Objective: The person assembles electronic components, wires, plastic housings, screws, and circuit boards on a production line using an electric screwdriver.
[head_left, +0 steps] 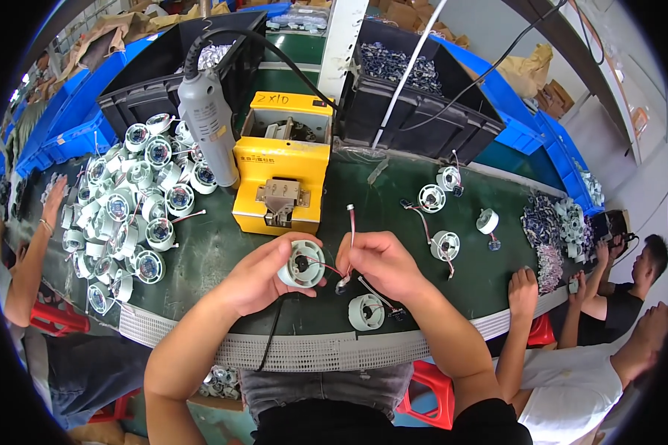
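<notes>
My left hand (258, 276) is closed around a round white plastic housing (314, 276), its open face turned up with a dark part inside. Thin red and white wires (352, 222) run from the housing to my right hand (381, 261), whose thumb and fingers pinch them. A white plug tips the end that stands up above the fingers. Just below the fingertips hangs a small dark part (341, 285), too small to make out fully. Another white housing (366, 312) lies on the green bench beneath my right hand, its wires beside it.
A yellow machine (282, 159) stands ahead, a grey cylindrical tool (206, 122) beside it. A heap of white housings (119, 208) covers the left; several (445, 245) lie at right. Black crates (423, 111) stand behind. Other people's hands (523, 291) rest at the bench on both sides.
</notes>
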### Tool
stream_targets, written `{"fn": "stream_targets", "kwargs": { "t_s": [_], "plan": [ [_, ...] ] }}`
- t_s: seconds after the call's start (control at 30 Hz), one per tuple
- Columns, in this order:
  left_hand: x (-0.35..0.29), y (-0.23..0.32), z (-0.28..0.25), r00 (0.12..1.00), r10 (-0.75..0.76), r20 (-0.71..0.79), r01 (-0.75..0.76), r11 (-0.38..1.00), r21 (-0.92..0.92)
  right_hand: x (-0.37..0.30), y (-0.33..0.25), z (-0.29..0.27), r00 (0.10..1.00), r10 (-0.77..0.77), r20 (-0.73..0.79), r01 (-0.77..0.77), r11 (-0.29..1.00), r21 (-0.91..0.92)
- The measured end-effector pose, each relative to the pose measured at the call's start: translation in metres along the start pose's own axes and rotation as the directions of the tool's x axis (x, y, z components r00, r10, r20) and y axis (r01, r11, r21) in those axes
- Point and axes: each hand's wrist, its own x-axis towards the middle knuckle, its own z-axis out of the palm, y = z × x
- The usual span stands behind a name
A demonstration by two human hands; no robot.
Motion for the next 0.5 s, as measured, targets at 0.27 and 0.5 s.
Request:
{"fn": "stream_targets", "kwargs": {
  "t_s": [0.27, 0.5],
  "plan": [
    [-0.002, -0.008, 0.006, 0.962, -0.124, -0.242, 0.142, 0.988, 0.055, 0.004, 0.002, 0.024, 0.917, -0.314, 0.247, 0.383, 0.515, -0.767],
    [0.013, -0.025, 0.004, 0.929, -0.094, -0.358, 0.221, 0.916, 0.334, -0.001, 0.008, 0.023, 0.849, -0.443, 0.288, 0.431, 0.264, -0.863]
  ]
}}
